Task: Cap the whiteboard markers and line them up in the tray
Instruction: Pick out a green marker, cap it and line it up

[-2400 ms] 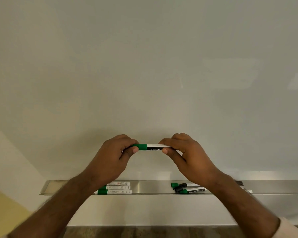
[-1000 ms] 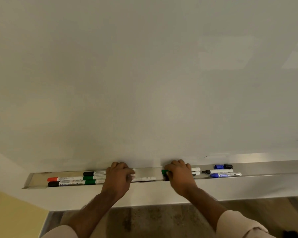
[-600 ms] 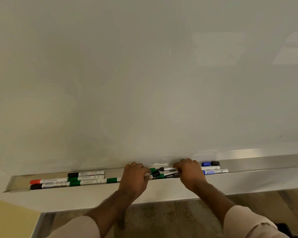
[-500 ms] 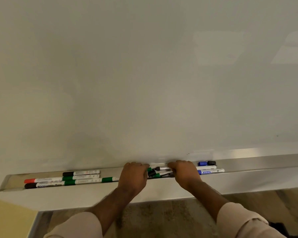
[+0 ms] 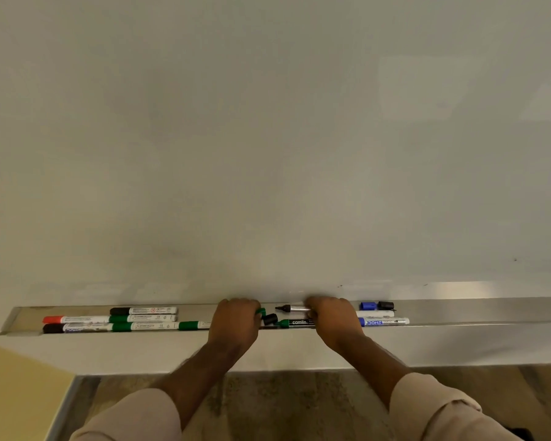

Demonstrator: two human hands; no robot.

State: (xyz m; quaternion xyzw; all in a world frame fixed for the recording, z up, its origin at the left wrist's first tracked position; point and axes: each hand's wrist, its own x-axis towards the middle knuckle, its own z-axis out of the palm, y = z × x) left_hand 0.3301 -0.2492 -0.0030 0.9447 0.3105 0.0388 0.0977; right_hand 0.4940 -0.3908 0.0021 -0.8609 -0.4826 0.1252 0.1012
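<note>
Markers crowd the tray (image 5: 474, 313) between two knuckles-up hands: the right hand (image 5: 333, 319) pinches an uncapped black marker (image 5: 291, 308), tip pointing toward the left hand (image 5: 236, 323), whose curled fingers grip a green cap (image 5: 261, 312), capped markers (image 5: 115, 319) lined up beyond.

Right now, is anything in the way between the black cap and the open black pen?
Nothing visible. The loose black cap lies in the tray just below and left of the open black pen that the right hand holds. Only bare tray separates them. The left hand sits beside the cap.
</note>
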